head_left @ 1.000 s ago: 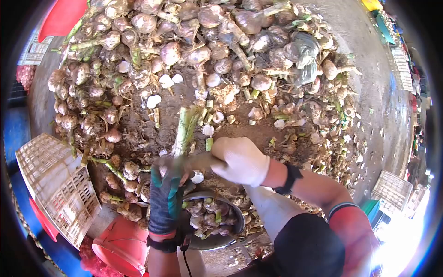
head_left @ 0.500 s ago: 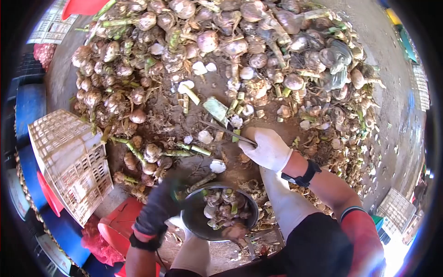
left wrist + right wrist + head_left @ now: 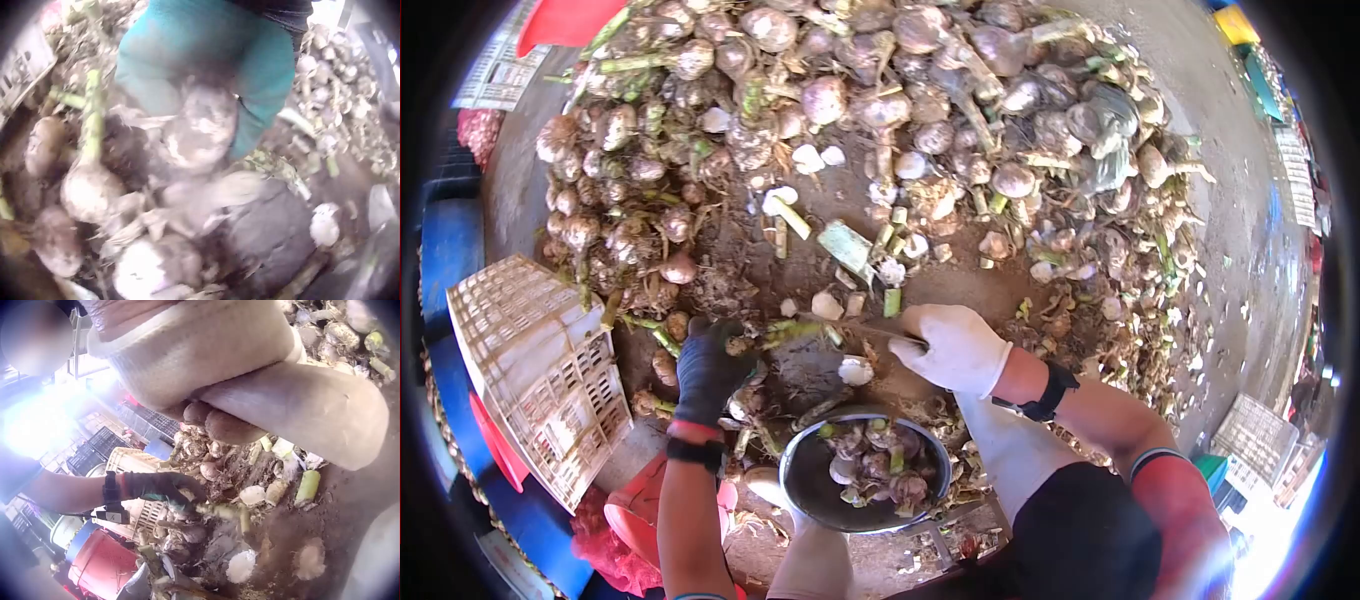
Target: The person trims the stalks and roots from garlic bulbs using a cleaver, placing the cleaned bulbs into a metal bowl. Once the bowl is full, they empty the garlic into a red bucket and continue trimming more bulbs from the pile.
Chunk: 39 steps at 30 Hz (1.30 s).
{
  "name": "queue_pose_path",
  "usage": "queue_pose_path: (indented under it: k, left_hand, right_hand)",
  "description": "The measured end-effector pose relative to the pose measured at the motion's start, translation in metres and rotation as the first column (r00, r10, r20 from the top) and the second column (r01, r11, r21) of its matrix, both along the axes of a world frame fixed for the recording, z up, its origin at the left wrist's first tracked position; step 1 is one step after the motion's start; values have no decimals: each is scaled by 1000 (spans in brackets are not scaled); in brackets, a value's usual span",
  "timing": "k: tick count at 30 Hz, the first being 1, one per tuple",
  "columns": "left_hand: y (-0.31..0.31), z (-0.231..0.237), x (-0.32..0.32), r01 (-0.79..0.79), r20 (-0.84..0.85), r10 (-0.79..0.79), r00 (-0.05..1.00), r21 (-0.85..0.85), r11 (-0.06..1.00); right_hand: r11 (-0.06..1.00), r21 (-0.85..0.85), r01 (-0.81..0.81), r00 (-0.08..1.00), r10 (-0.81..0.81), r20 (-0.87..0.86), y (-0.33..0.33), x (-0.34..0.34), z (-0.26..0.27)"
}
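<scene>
The left hand (image 3: 712, 372), in a dark glove with a teal palm, is over the near-left garlic. In the left wrist view its fingers (image 3: 259, 94) curl round a dirty bulb (image 3: 203, 128). A green stalk (image 3: 795, 330) points right from beside this hand. The white-gloved right hand (image 3: 955, 350) grips a knife, whose thin dark blade (image 3: 862, 327) points left above the soil. In the right wrist view the glove (image 3: 206, 356) hides the handle. Between the knees, a metal bowl (image 3: 788, 480) holds several trimmed bulbs (image 3: 880, 465).
A large heap of garlic (image 3: 880, 110) spreads across the far ground. Cut stalk pieces and a pale green flat piece (image 3: 846, 246) lie on the soil. At left stand a white slatted crate (image 3: 530, 350) and a red bucket (image 3: 638, 510).
The thick stalk left the left hand, and a bulb came into the bowl. That hand then moved from beside the bowl up-left to another bulb. The right hand kept its knife, moving little.
</scene>
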State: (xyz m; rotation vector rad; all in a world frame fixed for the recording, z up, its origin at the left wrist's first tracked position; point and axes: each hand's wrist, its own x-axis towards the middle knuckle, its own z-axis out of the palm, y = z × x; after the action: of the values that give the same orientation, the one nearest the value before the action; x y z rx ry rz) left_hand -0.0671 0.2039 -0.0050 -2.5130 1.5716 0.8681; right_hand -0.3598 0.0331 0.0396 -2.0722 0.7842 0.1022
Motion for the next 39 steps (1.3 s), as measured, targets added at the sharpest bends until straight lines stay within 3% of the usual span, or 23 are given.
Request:
queue_pose_path:
  k: [1, 2, 3, 5, 7, 11, 12, 13, 15, 17, 19, 20, 21, 22, 23, 25, 27, 28, 29, 32, 35, 37, 39]
  left_hand:
    - [-5, 11, -11, 61, -20, -65, 998, -187, 981]
    - [-13, 23, -25, -307, -471, 266, 841, -10, 952]
    - [-22, 41, -44, -305, -478, 261, 839, -15, 952]
    - [-27, 68, -78, -619, -809, 459, 366, 157, 770]
    - [-23, 74, -98, -642, -897, 442, 24, 325, 694]
    - [-23, 58, -121, -677, -881, 467, 73, 301, 672]
    - [-24, 57, -121, -671, -874, 478, -92, 409, 619]
    - [-23, 61, -126, -664, -867, 488, -99, 423, 617]
    - [-28, 78, -132, -584, -859, 436, 268, 215, 782]
    - [-18, 74, -127, -528, -855, 463, 234, 288, 799]
    - [-20, 87, -127, -481, -913, 152, 377, -53, 875]
    - [-19, 86, -114, -242, -780, -103, 618, -313, 919]
    - [-22, 86, -112, -237, -778, -105, 620, -313, 920]
    - [-20, 87, -112, -465, -889, 186, 417, -33, 885]
    - [-22, 88, -111, -602, -892, 428, 147, 263, 754]
    - [-32, 89, -112, -611, -902, 423, 83, 289, 737]
    - [-31, 91, -120, -605, -892, 446, -66, 392, 693]
    - [-30, 85, -126, -602, -947, 319, 38, 233, 764]
    - [-32, 84, -132, -603, -948, 317, 37, 232, 763]
    - [-35, 73, -141, -713, -917, 398, 17, 268, 648]
    - [-43, 80, -138, -719, -959, 284, -11, 205, 664]
    - [-27, 61, -127, -708, -935, 338, -105, 309, 635]
    - [-20, 56, -123, -706, -909, 413, 62, 252, 662]
  right_hand:
    - [1000, 0, 7, 1000, -7, -13, 2, 0, 4]
    - [1000, -20, -11, 999, 12, 44, 3, 0, 7]
    - [999, -43, -31, 994, 35, 103, 3, 2, 11]
    - [995, -98, -36, 982, 53, 181, 1, 7, 17]
    - [999, -15, 33, 999, -32, 24, -4, 5, -1]
    - [995, -102, 15, 998, -21, -61, -2, -10, -17]
    - [993, -117, 18, 999, -23, -41, -2, -12, -16]
    - [994, -105, 21, 998, -27, -52, -1, -14, -13]
    - [987, -145, -68, 997, 62, -45, -9, -10, -3]
    - [987, -142, -69, 997, 73, 19, -11, -10, -2]
    - [988, -140, -64, 995, 74, 66, -19, -19, -11]
    - [994, -89, -65, 991, 53, -126, -25, -26, -26]
    - [997, -37, -62, 950, 48, -309, -29, -30, -34]
    - [1000, -3, 20, 972, -20, -234, -27, -28, -15]
    - [1000, -3, 11, 974, -11, -225, -22, -22, -1]
    - [999, 25, 39, 999, -40, 21, -14, -10, 14]
    - [999, 49, -1, 999, -2, 50, 1, -7, 6]
    - [993, 112, 37, 997, -44, 59, 3, -6, 5]
    - [983, 170, 70, 994, -83, 67, 3, -5, 5]
    - [984, 146, 98, 993, -107, 51, 0, -4, 4]
    - [995, 77, 59, 998, -58, -21, -11, -3, 18]
    - [1000, 0, 3, 998, -3, -58, -13, -5, 30]
    - [983, -44, -179, 984, 180, 9, -10, -5, 38]
